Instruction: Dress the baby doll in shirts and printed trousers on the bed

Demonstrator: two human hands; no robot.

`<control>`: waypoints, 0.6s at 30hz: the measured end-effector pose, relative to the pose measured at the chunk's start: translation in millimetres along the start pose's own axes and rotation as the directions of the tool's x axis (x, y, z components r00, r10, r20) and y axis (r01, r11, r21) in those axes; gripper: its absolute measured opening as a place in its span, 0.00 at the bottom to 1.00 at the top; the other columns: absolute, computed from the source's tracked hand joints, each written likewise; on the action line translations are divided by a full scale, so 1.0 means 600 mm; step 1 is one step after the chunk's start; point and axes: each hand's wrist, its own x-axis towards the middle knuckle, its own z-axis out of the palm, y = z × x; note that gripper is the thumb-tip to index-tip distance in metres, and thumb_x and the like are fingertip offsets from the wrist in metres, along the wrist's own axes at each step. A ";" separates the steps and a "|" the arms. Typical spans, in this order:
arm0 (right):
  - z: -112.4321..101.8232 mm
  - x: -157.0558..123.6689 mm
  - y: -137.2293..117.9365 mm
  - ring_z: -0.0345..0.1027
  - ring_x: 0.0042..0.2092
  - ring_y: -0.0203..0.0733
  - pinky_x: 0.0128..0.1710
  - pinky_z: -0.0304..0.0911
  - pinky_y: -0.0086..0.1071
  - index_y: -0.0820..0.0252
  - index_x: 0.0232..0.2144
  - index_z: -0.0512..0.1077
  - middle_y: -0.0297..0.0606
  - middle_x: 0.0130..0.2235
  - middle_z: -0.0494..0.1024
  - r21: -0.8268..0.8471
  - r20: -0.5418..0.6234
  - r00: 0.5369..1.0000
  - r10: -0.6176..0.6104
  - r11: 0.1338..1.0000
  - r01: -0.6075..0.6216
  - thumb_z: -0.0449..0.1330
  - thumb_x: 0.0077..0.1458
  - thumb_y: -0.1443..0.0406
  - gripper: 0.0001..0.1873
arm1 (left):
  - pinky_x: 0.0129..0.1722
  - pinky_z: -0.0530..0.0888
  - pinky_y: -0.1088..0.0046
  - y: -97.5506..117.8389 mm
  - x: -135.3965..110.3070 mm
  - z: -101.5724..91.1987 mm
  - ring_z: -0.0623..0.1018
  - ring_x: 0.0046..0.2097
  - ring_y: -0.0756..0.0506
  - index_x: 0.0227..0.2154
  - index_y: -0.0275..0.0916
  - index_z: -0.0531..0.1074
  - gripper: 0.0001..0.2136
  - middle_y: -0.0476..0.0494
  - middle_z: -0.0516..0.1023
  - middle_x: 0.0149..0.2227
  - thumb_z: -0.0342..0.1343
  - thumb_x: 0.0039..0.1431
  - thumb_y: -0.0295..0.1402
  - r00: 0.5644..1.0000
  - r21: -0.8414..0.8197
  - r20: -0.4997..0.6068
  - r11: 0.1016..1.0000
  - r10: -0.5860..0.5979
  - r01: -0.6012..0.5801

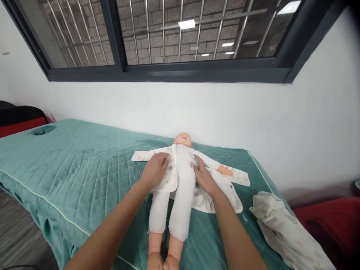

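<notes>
A baby doll (180, 180) in a white bodysuit lies on its back on a teal quilted bed (73, 165), head toward the wall. Under it a white printed baby jacket (225, 191) is spread open. My left hand (154, 170) presses the jacket's left front panel flat against the doll's side, fingers together and stretched. My right hand (204, 176) rests on the doll's belly at its right side, fingers lying flat on the cloth. The doll's bare right hand (226, 170) lies on the jacket's sleeve.
A crumpled white printed cloth (284, 228) lies at the bed's right corner. The bed has a face hole (43, 130) at far left. A white wall and barred window (168, 33) stand behind; red furniture (329, 221) sits right of the bed.
</notes>
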 end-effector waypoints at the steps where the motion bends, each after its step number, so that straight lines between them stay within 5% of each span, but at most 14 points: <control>1: 0.000 0.000 0.001 0.44 0.69 0.46 0.68 0.39 0.44 0.54 0.66 0.49 0.43 0.69 0.52 0.007 -0.001 1.000 -0.007 1.000 0.007 0.45 0.61 0.44 0.37 | 0.55 0.66 0.61 0.002 0.022 0.011 0.73 0.54 0.39 0.49 0.39 0.71 0.17 0.38 0.76 0.51 0.41 0.67 0.38 0.999 -0.002 0.035 1.000 -0.022 0.022; 5: 0.000 -0.001 0.004 0.45 0.69 0.46 0.68 0.40 0.44 0.54 0.66 0.50 0.43 0.68 0.53 0.043 0.001 1.000 -0.018 0.999 0.018 0.47 0.62 0.46 0.36 | 0.55 0.68 0.62 0.029 0.078 0.041 0.73 0.56 0.40 0.59 0.39 0.63 0.22 0.38 0.73 0.56 0.37 0.68 0.40 0.984 -0.028 0.176 0.999 -0.020 0.025; 13: -0.009 -0.009 -0.004 0.49 0.67 0.47 0.67 0.44 0.45 0.56 0.67 0.50 0.44 0.67 0.56 0.077 0.005 0.999 -0.036 0.996 0.035 0.47 0.63 0.48 0.35 | 0.53 0.69 0.64 0.103 0.129 0.075 0.71 0.57 0.40 0.51 0.39 0.70 0.16 0.39 0.75 0.53 0.43 0.66 0.35 0.954 0.247 0.272 0.949 0.126 -0.196; 15: -0.010 -0.010 -0.005 0.53 0.66 0.48 0.66 0.46 0.45 0.56 0.66 0.53 0.45 0.66 0.60 0.110 -0.005 0.996 -0.084 0.990 0.084 0.46 0.64 0.50 0.32 | 0.54 0.69 0.64 0.125 0.143 0.099 0.71 0.57 0.40 0.50 0.37 0.70 0.16 0.38 0.74 0.54 0.43 0.66 0.34 0.912 0.312 0.370 0.902 0.175 -0.300; 18: -0.003 -0.009 0.001 0.55 0.65 0.50 0.65 0.47 0.48 0.58 0.63 0.60 0.45 0.62 0.66 0.117 -0.020 0.991 -0.131 0.984 0.132 0.44 0.65 0.55 0.28 | 0.48 0.72 0.65 0.162 0.158 0.150 0.73 0.53 0.40 0.48 0.37 0.70 0.14 0.38 0.74 0.53 0.45 0.65 0.33 0.785 0.325 0.582 0.823 0.214 -0.466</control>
